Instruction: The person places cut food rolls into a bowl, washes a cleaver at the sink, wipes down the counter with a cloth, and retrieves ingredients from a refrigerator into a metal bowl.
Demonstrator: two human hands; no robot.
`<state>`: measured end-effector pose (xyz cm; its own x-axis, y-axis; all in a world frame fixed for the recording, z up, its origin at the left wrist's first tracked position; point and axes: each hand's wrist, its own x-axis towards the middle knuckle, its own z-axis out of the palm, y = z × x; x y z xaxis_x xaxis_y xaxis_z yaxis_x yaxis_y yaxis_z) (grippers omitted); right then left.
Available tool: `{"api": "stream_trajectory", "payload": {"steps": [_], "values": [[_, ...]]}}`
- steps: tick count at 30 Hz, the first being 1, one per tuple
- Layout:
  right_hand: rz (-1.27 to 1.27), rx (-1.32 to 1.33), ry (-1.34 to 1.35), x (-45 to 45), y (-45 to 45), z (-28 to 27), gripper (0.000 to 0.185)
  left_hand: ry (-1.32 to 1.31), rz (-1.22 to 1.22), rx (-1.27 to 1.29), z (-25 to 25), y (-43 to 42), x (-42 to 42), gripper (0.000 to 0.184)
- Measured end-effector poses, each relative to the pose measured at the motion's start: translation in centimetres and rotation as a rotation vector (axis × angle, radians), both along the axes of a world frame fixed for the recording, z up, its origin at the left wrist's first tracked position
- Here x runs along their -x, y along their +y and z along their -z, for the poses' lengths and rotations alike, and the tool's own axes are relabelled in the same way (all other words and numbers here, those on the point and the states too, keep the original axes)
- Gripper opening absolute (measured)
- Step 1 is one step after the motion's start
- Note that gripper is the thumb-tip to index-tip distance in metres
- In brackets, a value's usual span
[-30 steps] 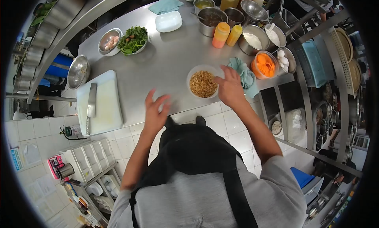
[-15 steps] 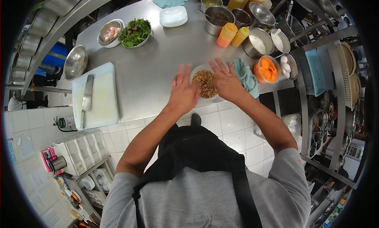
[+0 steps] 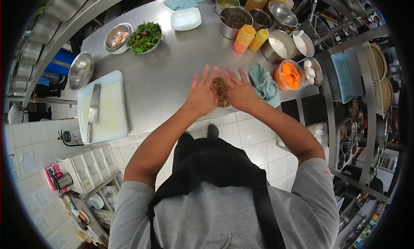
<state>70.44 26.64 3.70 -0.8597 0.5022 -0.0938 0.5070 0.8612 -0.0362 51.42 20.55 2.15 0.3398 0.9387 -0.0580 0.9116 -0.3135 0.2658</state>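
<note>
A bowl of brown crumbly food point(image 3: 222, 94) stands near the front edge of the steel table, largely covered by my hands. My left hand point(image 3: 202, 94) lies over its left side with the fingers spread and pointing away from me. On its right side is my right hand point(image 3: 240, 89), its fingers also apart, thumb side toward the food. The index fingertips nearly meet above the bowl. Whether the thumbs press into the food is hard to tell. Just right of my right hand lies a crumpled green cloth point(image 3: 263, 83).
At the left, a knife point(image 3: 94, 107) lies on a white cutting board point(image 3: 113, 107). Bowls of leafy greens point(image 3: 145, 37) and pale pieces point(image 3: 119, 38) stand behind. Sauce bottles point(image 3: 244, 38), flour point(image 3: 278, 46), orange slices point(image 3: 290, 76) and eggs point(image 3: 308, 70) line the right.
Both hands have come in over the bowl; my left hand moved right from beside it. Since half a second ago they have drawn closer together, covering more of the bowl.
</note>
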Motion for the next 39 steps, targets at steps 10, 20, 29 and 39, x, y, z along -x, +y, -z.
{"api": "stream_trajectory", "payload": {"steps": [10,20,29,39], "values": [[0.059,0.023,0.064,-1.7,-0.5,-0.3,0.019,-0.079,0.051,0.078,-1.3,0.3,0.0,0.022],[0.153,0.036,0.245,-1.7,-3.3,-1.5,0.023,-0.392,-0.279,-0.14,1.2,-0.7,2.5,0.022],[1.087,0.902,1.135,-5.9,-2.9,5.2,0.035,-0.39,-0.385,0.141,3.7,1.2,1.3,0.029],[1.017,0.109,0.816,-13.8,-4.3,1.4,0.038,-0.605,-0.086,0.037,-18.0,-3.1,0.4,0.017]]}}
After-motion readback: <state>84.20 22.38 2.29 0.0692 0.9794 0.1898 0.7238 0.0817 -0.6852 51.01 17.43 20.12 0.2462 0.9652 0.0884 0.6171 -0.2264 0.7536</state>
